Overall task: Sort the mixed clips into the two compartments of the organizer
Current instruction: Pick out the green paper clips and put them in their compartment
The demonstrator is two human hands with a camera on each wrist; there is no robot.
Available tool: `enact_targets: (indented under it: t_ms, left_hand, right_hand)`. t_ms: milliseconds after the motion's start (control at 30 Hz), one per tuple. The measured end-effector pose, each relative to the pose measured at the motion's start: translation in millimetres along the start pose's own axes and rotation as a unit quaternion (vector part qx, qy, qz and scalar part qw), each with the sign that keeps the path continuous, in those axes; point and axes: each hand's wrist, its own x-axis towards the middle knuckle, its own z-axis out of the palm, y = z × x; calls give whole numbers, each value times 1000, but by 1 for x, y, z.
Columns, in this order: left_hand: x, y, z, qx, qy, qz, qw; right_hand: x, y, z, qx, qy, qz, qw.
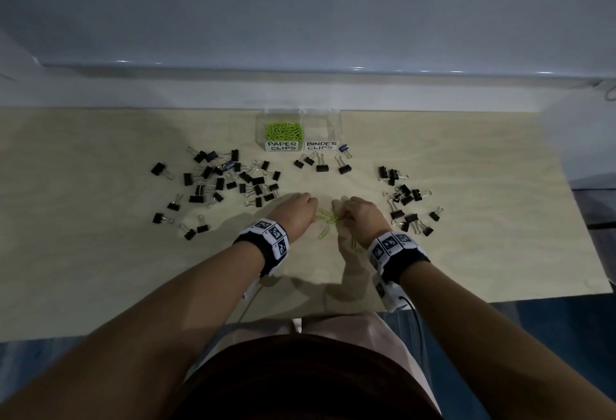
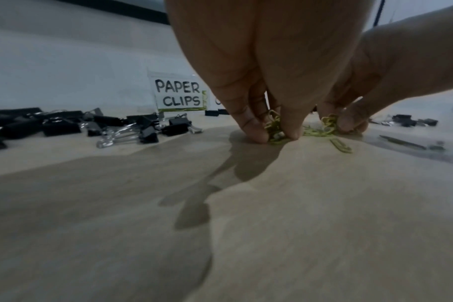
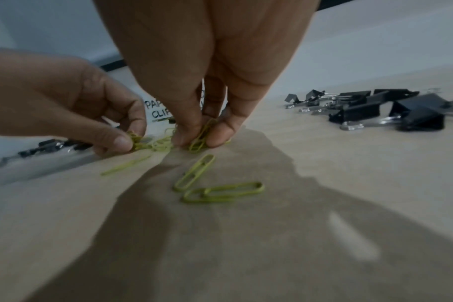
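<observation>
A clear two-part organizer (image 1: 336,126) stands at the table's far middle. Its "PAPER CLIPS" half (image 1: 284,131) holds a heap of green paper clips; the "BINDER CLIPS" half looks bare. Both hands work a small bunch of green paper clips (image 1: 327,216) on the table's middle. My left hand (image 1: 300,208) pinches some of them (image 2: 274,128) between thumb and fingers. My right hand (image 1: 358,211) pinches others (image 3: 202,134). Two loose paper clips (image 3: 220,191) lie just below the right hand. Black binder clips (image 1: 226,179) lie scattered at both sides.
More binder clips (image 1: 405,199) cluster at the right, and a few (image 1: 321,164) sit just in front of the organizer. The pale wooden table (image 1: 100,269) ends at a white wall behind. A cable runs from each wristband toward my body.
</observation>
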Motion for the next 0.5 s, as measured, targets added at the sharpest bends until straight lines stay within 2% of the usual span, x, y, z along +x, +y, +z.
enact_targets:
  t_ms: [100, 200, 300, 400, 500]
  left_hand:
    - [-2, -12, -10, -118, 30, -43, 992]
    - [-1, -26, -34, -202, 117, -76, 969]
    - [11, -45, -69, -240, 194, -117, 944]
    - [29, -68, -101, -248, 239, -163, 925]
    - [46, -81, -120, -221, 239, -189, 927]
  right_hand:
    - [6, -5, -10, 59, 36, 35, 997]
    - [23, -25, -29, 139, 71, 66, 985]
    - [57, -55, -50, 176, 95, 55, 978]
    - [100, -88, -64, 167, 143, 20, 975]
    - [139, -113, -67, 94, 143, -1, 985]
